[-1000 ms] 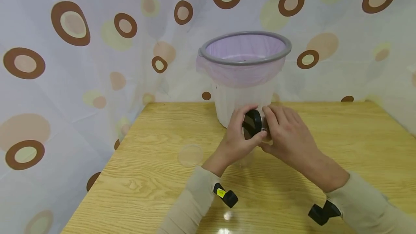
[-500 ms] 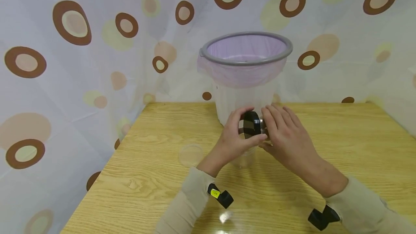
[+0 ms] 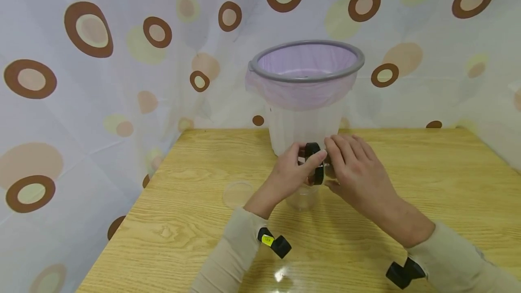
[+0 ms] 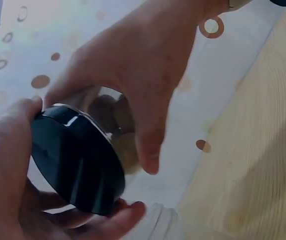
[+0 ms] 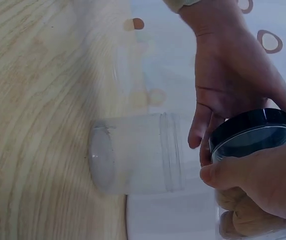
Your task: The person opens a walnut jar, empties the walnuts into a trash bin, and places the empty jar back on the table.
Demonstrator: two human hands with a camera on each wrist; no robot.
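My left hand holds the black screw lid of a clear jar, thumb and fingers around its rim. My right hand grips the clear body of this jar, which lies tilted sideways in the air. Brown, walnut-like nuts show through its wall in the right wrist view. Whether the lid is fully seated on the jar, I cannot tell. Just below the hands, a second clear jar stands upright and lidless on the table, partly hidden in the head view.
Behind the hands stands a white bin with a grey rim and pinkish-purple liner. A thin clear disc lies on the wooden table, left of the standing jar. Patterned cloth hangs at the back and sides.
My left hand has shifted slightly left and down, and its thumb now lies across the lid's rim. The lid appears more edge-on in the head view. My right hand stays nearly in place.
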